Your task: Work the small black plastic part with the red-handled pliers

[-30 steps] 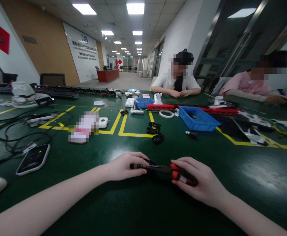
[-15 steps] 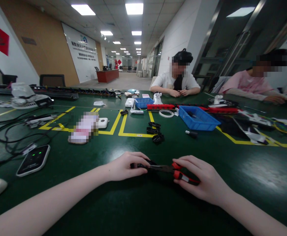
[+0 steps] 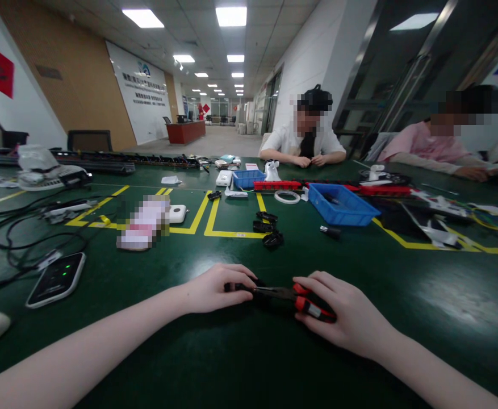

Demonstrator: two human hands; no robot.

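Observation:
My right hand (image 3: pixel 331 307) is closed round the red and black handles of a pair of long-nose pliers (image 3: pixel 279 292), whose jaws point left. The tips of the jaws meet a small black part (image 3: pixel 233 287) pinched between the thumb and fingers of my left hand (image 3: pixel 223 288). Most of that part is hidden by my fingers, so its kind cannot be made out. Beyond my hands, several similar-looking black parts (image 3: pixel 270 238) lie in a loose group on the green table (image 3: pixel 231 363).
A blue bin (image 3: pixel 346 213) and a short black cylinder (image 3: pixel 330 232) lie ahead right. Two phones, one with a lit screen (image 3: pixel 144 221) and one dark (image 3: pixel 57 279), lie left near black cables (image 3: pixel 8 244). A person (image 3: pixel 304 142) sits opposite, another (image 3: pixel 436 147) at right.
My right hand and the pliers have shifted slightly left, toward my left hand. The left hand stays nearly still with the black part in its fingers.

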